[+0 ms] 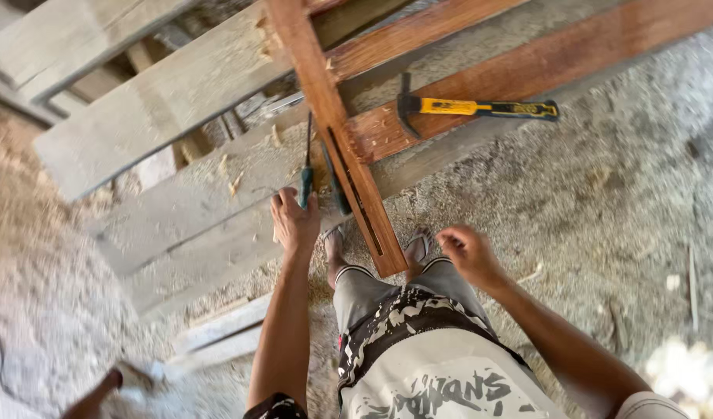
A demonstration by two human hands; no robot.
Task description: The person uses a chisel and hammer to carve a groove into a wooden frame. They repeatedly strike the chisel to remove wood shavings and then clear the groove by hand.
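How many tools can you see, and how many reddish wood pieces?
Hammers with a yellow and black handle: 1
Green-handled tools, one in the left hand, one lying beside it: 2
Reddish wood pieces, one slotted, two crossing behind it: 3
Total: 6

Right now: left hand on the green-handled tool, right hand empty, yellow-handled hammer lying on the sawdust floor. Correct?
One error. The yellow-handled hammer lies on the reddish wooden beam, not the floor, as the head view shows. The left hand does grip the green-handled tool; the right hand is empty.
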